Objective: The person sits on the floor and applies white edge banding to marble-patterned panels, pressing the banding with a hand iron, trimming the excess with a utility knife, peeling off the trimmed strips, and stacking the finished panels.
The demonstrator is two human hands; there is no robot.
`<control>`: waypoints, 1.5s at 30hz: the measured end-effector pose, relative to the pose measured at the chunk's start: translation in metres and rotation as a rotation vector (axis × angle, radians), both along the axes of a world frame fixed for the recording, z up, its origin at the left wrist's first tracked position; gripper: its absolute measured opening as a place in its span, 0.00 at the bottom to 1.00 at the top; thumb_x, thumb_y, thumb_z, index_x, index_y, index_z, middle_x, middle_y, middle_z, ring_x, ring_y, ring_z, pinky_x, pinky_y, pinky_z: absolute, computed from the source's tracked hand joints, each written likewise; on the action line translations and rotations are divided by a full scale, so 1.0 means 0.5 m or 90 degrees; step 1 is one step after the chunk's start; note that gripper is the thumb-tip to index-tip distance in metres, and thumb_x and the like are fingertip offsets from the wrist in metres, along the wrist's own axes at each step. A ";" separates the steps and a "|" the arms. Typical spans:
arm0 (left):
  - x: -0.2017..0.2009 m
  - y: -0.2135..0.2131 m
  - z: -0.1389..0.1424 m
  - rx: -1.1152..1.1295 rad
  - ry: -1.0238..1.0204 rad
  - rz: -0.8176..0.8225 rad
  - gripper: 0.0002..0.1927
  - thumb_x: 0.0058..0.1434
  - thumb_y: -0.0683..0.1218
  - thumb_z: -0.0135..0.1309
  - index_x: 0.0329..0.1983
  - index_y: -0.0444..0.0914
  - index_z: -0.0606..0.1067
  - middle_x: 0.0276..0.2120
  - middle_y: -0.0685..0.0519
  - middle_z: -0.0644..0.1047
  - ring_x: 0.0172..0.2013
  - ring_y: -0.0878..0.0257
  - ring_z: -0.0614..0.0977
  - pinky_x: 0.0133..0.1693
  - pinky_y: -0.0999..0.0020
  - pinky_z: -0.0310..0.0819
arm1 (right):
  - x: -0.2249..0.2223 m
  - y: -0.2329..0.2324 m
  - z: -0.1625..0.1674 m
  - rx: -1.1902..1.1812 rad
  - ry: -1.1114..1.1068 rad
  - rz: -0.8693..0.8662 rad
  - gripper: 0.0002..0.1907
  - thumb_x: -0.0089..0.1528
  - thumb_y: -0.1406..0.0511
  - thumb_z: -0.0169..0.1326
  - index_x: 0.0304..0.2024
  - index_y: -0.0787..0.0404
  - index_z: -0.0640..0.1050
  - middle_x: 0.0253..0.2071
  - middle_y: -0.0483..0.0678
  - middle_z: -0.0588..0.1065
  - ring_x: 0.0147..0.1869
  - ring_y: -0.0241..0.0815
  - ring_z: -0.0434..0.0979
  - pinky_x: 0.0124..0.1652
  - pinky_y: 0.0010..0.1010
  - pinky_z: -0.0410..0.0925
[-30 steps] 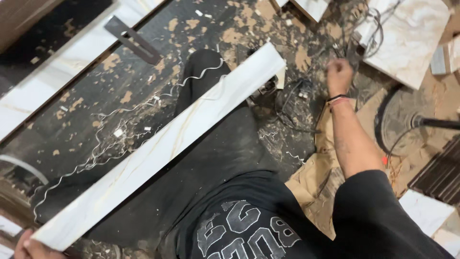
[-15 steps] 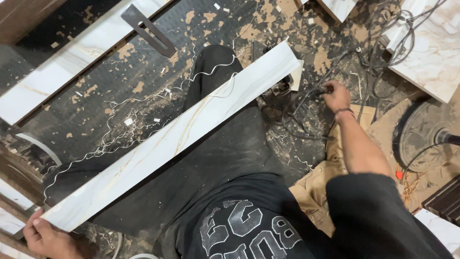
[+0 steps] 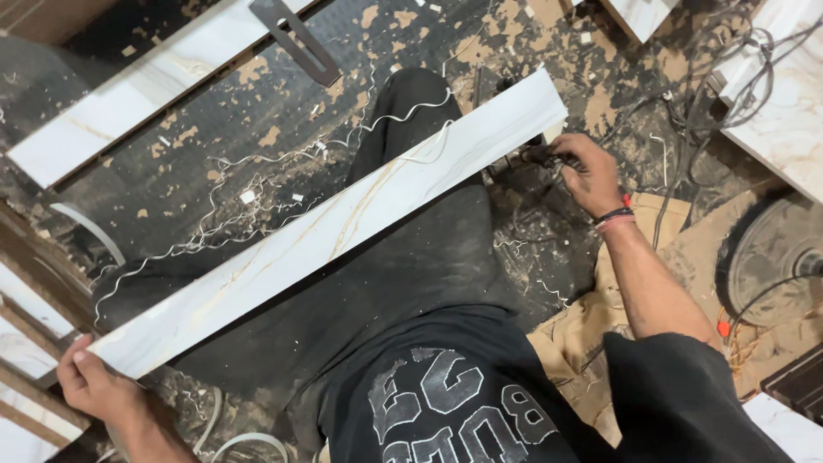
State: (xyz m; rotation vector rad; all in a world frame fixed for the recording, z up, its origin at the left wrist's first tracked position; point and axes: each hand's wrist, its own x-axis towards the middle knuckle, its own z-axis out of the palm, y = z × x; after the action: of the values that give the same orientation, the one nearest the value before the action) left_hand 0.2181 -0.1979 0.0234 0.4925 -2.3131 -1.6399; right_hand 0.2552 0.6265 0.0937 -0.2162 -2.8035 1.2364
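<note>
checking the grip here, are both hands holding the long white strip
No, only the left hand grips the end of the long white strip; the right hand is off it, closed on a dark object beside the far end.

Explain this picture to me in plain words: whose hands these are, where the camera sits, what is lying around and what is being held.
There is no machine here. A person wears a camera on the head, so the view looks down over a dark printed shirt and dark trousers onto the floor.

The left hand, at the lower left, grips one end of a long white marble-patterned strip that runs diagonally across the person's lap. The right hand, with bands on its wrist, reaches to the floor beside the strip's far end and closes its fingers on something small and dark among the cables; what it is cannot be told.

On the dusty, chip-strewn floor lie a second white strip with a metal square across it, tangled cables, thin curly trimmings and brown cardboard.
</note>
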 end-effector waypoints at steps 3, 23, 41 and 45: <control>0.000 0.004 0.005 -0.014 0.012 -0.011 0.11 0.81 0.38 0.41 0.56 0.28 0.74 0.52 0.48 0.77 0.52 0.63 0.76 0.61 0.67 0.71 | 0.004 0.009 -0.001 0.068 -0.020 0.034 0.20 0.53 0.79 0.50 0.47 0.65 0.75 0.53 0.55 0.77 0.58 0.55 0.79 0.57 0.37 0.71; 0.027 0.098 0.083 0.091 -0.047 0.091 0.12 0.79 0.43 0.50 0.61 0.35 0.68 0.52 0.54 0.73 0.52 0.67 0.73 0.57 0.71 0.68 | -0.204 -0.069 0.145 0.205 0.244 -0.079 0.10 0.63 0.82 0.47 0.44 0.70 0.75 0.43 0.57 0.73 0.47 0.51 0.76 0.49 0.33 0.68; 0.054 0.189 0.150 0.016 -0.057 0.194 0.16 0.75 0.46 0.50 0.60 0.33 0.68 0.51 0.50 0.75 0.49 0.66 0.74 0.54 0.70 0.69 | -0.760 -0.657 -0.233 0.076 -0.194 0.001 0.32 0.46 0.66 0.71 0.54 0.53 0.78 0.48 0.51 0.79 0.52 0.56 0.79 0.50 0.45 0.70; 0.040 0.186 0.152 -0.015 -0.060 0.175 0.16 0.75 0.45 0.49 0.60 0.32 0.69 0.51 0.50 0.74 0.49 0.65 0.74 0.53 0.69 0.68 | -0.790 -0.631 -0.157 -0.312 -0.151 0.107 0.22 0.59 0.71 0.58 0.57 0.58 0.77 0.44 0.47 0.78 0.44 0.43 0.80 0.43 0.35 0.75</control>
State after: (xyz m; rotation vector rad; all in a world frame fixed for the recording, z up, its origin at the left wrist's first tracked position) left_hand 0.2381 -0.1051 0.0991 0.8566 -2.2079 -1.4870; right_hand -0.1397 0.3110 0.0150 -0.1626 -2.6913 2.0543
